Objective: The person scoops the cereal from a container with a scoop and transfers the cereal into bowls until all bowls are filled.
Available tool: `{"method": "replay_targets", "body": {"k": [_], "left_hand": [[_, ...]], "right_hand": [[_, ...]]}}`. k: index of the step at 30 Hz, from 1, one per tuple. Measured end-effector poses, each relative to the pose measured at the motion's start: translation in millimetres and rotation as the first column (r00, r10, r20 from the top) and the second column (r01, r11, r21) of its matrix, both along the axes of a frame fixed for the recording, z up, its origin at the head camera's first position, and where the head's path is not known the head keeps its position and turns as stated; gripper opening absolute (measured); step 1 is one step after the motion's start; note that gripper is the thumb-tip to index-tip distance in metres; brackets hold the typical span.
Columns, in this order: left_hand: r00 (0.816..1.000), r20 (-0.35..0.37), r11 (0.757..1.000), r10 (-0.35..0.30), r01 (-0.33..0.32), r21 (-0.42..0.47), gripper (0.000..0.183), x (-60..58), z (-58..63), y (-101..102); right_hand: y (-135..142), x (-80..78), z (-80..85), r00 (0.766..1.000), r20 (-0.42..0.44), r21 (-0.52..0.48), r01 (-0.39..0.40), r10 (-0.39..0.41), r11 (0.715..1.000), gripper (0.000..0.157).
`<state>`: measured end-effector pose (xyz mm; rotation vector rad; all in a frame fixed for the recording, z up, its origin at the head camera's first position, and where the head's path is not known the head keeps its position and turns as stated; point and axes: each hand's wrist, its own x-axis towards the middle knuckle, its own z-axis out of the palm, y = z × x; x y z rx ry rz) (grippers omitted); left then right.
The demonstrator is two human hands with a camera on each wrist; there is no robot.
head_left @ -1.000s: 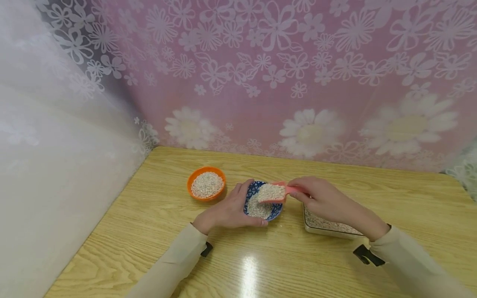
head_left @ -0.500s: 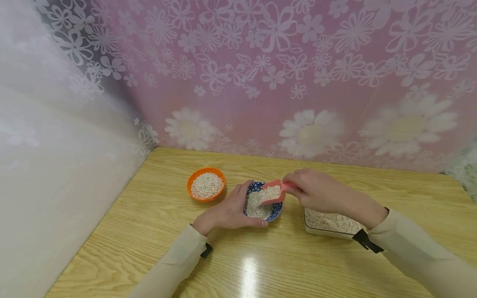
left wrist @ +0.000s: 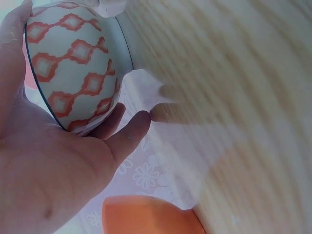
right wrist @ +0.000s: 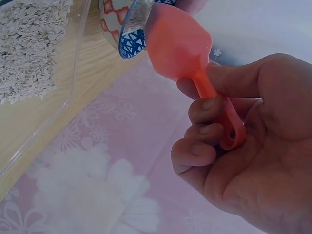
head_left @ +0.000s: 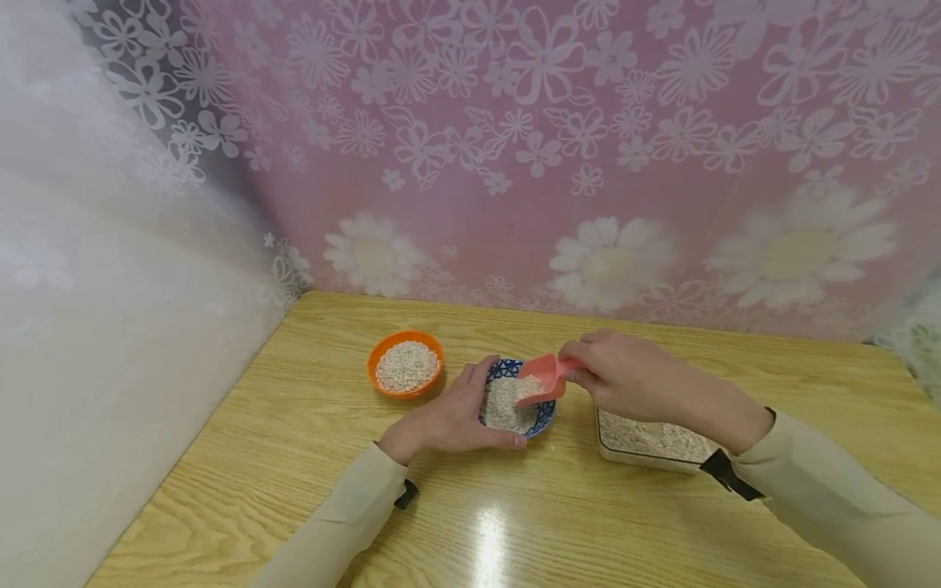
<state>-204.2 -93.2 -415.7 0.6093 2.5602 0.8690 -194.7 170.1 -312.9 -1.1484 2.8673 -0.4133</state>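
Observation:
My left hand (head_left: 452, 418) holds a small bowl (head_left: 546, 419), thumb on the near side and fingers round the far side. Blue pattern lines its inside, and the left wrist view shows red motifs on its white outer wall. Pale oat flakes (head_left: 506, 406) heap inside. Above the bowl's right side my right hand (head_left: 639, 382) grips a pink scoop (head_left: 541, 376) by the handle, thumb on top and fingers curled beneath. The scoop tilts down to the left, with some flakes at its lip. From the right wrist the scoop's underside (right wrist: 178, 44) faces the camera.
An orange bowl (head_left: 407, 335) full of oat flakes stands to the left of my left hand. Under my right forearm lies a rectangular container (head_left: 647, 461) of flakes, partly hidden. A flowered curtain (head_left: 470, 245) hangs behind the wooden table (head_left: 441, 523).
My right hand has tipped the scoop, and the flakes heaped in it have mostly slid into the blue-lined bowl. My left hand has stayed in place on the bowl.

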Motion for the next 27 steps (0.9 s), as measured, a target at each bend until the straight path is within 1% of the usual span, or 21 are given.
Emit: {"method": "replay_targets", "body": {"k": [4, 10, 18, 22, 27], "left_hand": [[1.000, -0.003, 1.000, -0.004, 0.004, 0.004, 0.122, -0.4, -0.7, 0.1], [1.000, 0.000, 1.000, -0.004, 0.004, 0.015, 0.122, -0.4, -0.3, 0.3], [1.000, 0.004, 1.000, 0.005, -0.005, 0.002, 0.122, 1.3, 2.5, 0.1], [1.000, -0.002, 1.000, 0.003, -0.003, 0.004, 0.122, 0.8, 1.6, 0.3], [1.000, -0.004, 1.000, 0.003, -0.003, 0.009, 0.123, 1.0, 0.4, 0.4]], "right_hand": [[-1.2, 0.9, 2.0, 1.000, -0.025, 0.019, -0.001, 0.001, 1.000, 0.013], [-5.5, 4.1, 6.9, 0.999, -0.035, 0.058, 0.003, -0.001, 0.998, 0.013], [-6.6, 7.7, 8.8, 0.998, -0.065, 0.102, 0.017, -0.010, 0.995, 0.008], [-3.6, 7.6, 6.3, 0.998, -0.059, 0.090, 0.016, -0.011, 0.996, 0.009], [6.2, 4.7, -1.5, 0.999, -0.044, 0.030, 0.008, -0.006, 1.000, 0.008]]}}
